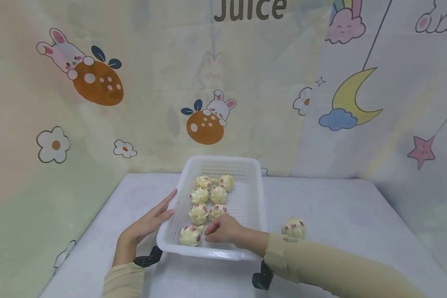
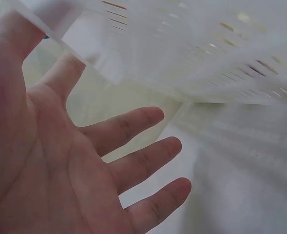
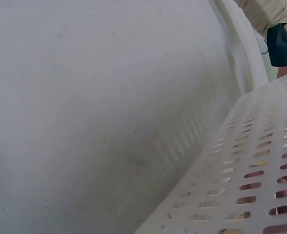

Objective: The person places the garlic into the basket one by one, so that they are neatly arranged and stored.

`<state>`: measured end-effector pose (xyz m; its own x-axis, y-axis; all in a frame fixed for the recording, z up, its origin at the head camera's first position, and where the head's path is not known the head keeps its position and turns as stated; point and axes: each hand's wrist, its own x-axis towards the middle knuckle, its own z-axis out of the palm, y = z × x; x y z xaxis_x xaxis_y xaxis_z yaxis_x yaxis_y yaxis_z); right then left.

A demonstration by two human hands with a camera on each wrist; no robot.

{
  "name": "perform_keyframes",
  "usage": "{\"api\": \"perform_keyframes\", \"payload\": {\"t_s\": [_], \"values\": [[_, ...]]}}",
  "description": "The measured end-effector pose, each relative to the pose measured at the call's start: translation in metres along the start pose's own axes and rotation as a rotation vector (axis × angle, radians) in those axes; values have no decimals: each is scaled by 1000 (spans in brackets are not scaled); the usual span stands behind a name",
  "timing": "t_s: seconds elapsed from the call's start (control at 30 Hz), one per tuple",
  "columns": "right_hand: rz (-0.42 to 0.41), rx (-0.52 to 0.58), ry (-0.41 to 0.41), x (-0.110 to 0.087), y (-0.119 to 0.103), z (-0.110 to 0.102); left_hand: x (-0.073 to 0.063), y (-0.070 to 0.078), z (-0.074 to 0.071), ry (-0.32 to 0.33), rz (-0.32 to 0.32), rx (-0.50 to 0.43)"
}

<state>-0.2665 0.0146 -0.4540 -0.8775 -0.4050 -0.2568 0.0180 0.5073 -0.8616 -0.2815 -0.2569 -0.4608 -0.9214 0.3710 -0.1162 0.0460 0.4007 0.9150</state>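
Observation:
A white plastic basket (image 1: 261,198) with slotted walls stands tilted slightly to one side on the table. Inside it are several cream garlic bulbs (image 1: 199,214) with purple streaks, set roughly in two columns. My left hand (image 1: 147,225) touches the basket's left rim, fingers spread and straight; its palm (image 2: 50,161) fills the left wrist view. Over the near part of the basket, my right hand (image 1: 225,229) has bent fingers close to the nearest bulb (image 1: 190,236). Whether a bulb lies under those fingers is hidden; the basket wall (image 3: 250,180) blocks the right wrist view.
One more garlic bulb (image 1: 293,228) lies on the white table (image 1: 320,203) right of the basket, just beyond the right sleeve (image 1: 320,260). A printed cloth (image 1: 260,82) with rabbits and flowers hangs behind the table and at its sides.

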Motion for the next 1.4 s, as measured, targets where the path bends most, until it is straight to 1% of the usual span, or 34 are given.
{"api": "perform_keyframes", "payload": {"t_s": [0.2,0.37,0.47,0.57,0.63,0.8,0.97,1.03,1.13,1.2,1.23,1.3,1.4], "values": [[-5,-13,3,0,-8,-3,2,4,-3,-1,19,5],[-21,-17,-3,-1,-11,-6,2,8,-4,7,9,9],[-34,-28,-5,1,-12,-6,1,8,-4,11,5,5],[-59,-39,-11,0,-14,-7,1,7,-5,16,2,-5],[-84,-51,-36,-2,-17,-8,0,6,-5,17,-1,-7],[-178,-150,-93,-11,-24,-14,-1,6,-3,22,-8,-23],[-291,-238,-98,-26,-33,-34,-3,4,2,11,-15,-27],[-327,-269,-115,-34,-36,-48,-3,3,3,10,-12,-14],[-346,-287,-147,-49,-42,-74,-3,1,3,15,-8,3],[-340,-292,-125,-60,-45,-93,-3,0,3,17,-5,8],[-330,-298,-94,-65,-45,-103,-3,0,2,16,-5,9],[-304,-309,2,-76,-45,-121,-3,0,2,12,-1,8],[-234,-339,171,-91,-38,-143,-3,-1,1,7,0,6]]}}
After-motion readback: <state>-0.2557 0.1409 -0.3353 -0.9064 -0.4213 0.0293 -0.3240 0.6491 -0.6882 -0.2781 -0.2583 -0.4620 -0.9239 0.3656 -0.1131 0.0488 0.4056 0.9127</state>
